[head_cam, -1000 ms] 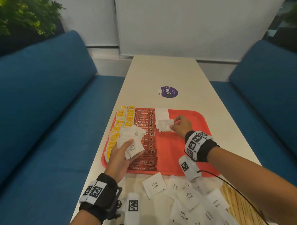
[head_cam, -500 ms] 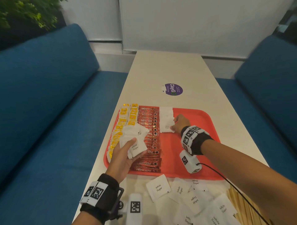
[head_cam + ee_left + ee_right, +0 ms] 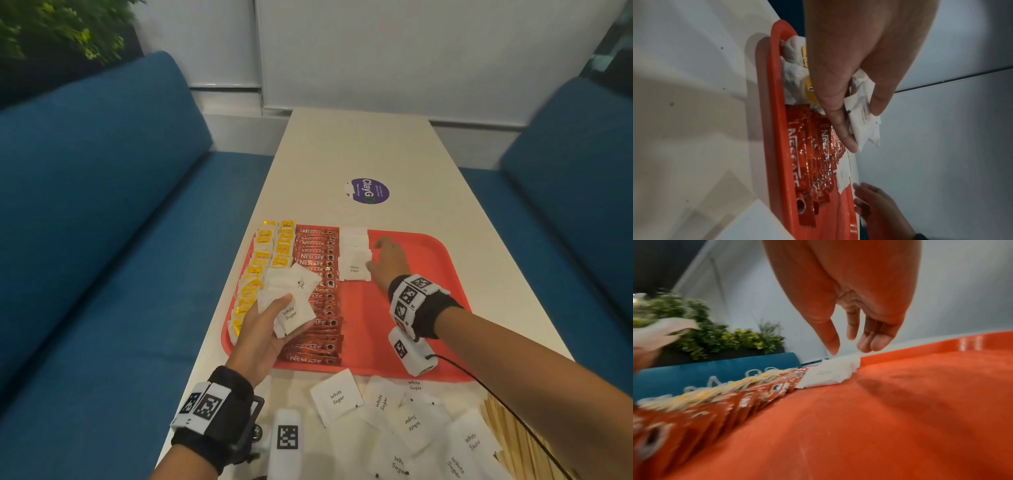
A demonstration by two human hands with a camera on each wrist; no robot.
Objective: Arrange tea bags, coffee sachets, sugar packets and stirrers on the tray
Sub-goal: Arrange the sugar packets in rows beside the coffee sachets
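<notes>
on a red tray (image 3: 424, 260), left to right: yellow tea bags (image 3: 262, 270), a column of red coffee sachets (image 3: 317, 260), and a short overlapped row of white sugar packets (image 3: 354, 255) at the far end. right hand (image 3: 388, 262) just beside that row, fingers (image 3: 869, 340) loose and released, gripping nothing; left hand (image 3: 260, 332) above the sachets, thumb and fingers clamped on a held fan of sugar packets (image 3: 291, 298). nearer, on the pale table (image 3: 359, 144): loose sugar packets (image 3: 337, 397) and wooden stirrers (image 3: 510, 442); blue benches either side.
</notes>
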